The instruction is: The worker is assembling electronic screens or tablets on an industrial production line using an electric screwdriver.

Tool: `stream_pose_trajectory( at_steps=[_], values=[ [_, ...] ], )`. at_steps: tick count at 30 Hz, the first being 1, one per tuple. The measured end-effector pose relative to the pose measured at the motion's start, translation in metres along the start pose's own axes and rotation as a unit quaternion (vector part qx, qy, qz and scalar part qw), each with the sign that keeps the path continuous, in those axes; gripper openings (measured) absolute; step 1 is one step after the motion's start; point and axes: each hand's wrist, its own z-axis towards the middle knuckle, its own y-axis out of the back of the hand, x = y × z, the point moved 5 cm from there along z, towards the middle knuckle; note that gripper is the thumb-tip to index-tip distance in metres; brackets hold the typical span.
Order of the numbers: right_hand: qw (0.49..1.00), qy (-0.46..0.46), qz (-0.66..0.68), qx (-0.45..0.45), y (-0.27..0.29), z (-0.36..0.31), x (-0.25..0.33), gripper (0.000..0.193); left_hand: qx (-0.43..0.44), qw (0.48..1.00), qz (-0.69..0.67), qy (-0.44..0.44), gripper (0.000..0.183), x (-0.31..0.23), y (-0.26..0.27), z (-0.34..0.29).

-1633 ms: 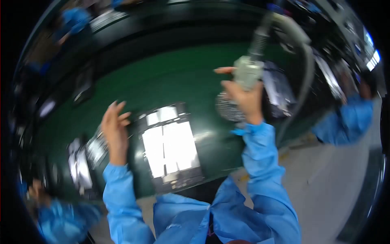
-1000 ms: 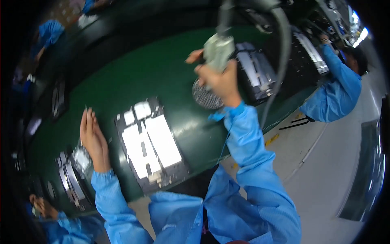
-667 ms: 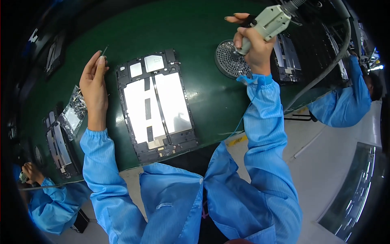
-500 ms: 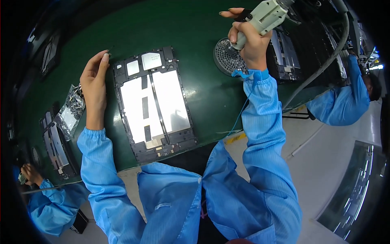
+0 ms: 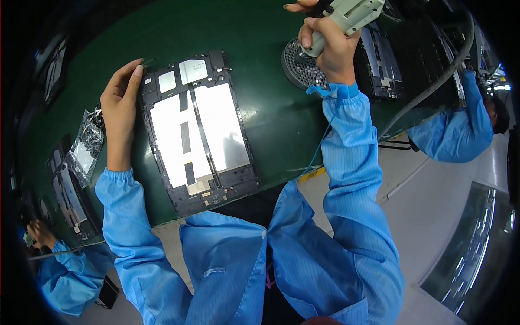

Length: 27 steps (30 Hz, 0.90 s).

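Observation:
An opened tablet (image 5: 219,124) with a black frame and bright silver panels lies on the green tabletop in front of me. At its far left corner my left hand (image 5: 120,100) has thumb and fingers pinched together. A thin dark sliver shows at those fingertips, too small to name. My right hand (image 5: 337,54) grips a pale green electric screwdriver (image 5: 355,15), cut off by the top edge. Its lower end is over a round dish (image 5: 292,67) full of small metal screws. The screwdriver's tip is hidden behind my fingers and the dish.
A clear bag of small parts (image 5: 85,149) lies left of my forearm, beside another opened tablet (image 5: 70,197). More tablets (image 5: 382,65) stand at the right by a grey cable (image 5: 428,95). Co-workers in blue sleeves (image 5: 452,138) work on both sides.
The tablet, dish and table appear slightly higher and further left in the picture. Both hands stay near their places, the left still pinched, the right still holding the screwdriver at the dish.

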Motion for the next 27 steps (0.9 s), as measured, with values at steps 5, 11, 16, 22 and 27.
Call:
stream_pose_trajectory(
  at_steps=[5,11,16,22,27],
  values=[
    [1.0,-0.007,0.001,-0.004,-0.001,0.0,-0.002,0.03,0.002,0.999,0.038,-0.004,0.026,0.001,0.001,-0.001],
    [1.0,0.002,-0.005,-0.004,-0.002,-0.001,-0.002,0.03,-0.013,0.996,0.066,-0.067,0.025,0.0,-0.004,-0.006],
    [0.991,0.103,-0.055,0.06,0.001,0.006,-0.002,0.023,-0.064,0.987,0.116,-0.086,0.024,-0.002,-0.004,-0.013],
    [1.0,0.019,-0.019,0.002,-0.005,0.0,0.0,0.03,-0.073,0.983,0.148,-0.08,0.025,-0.014,-0.019,-0.032],
    [1.0,0.017,-0.021,0.003,-0.005,0.0,0.002,0.029,-0.092,0.976,0.165,-0.108,0.02,-0.031,-0.034,-0.046]
  ],
)
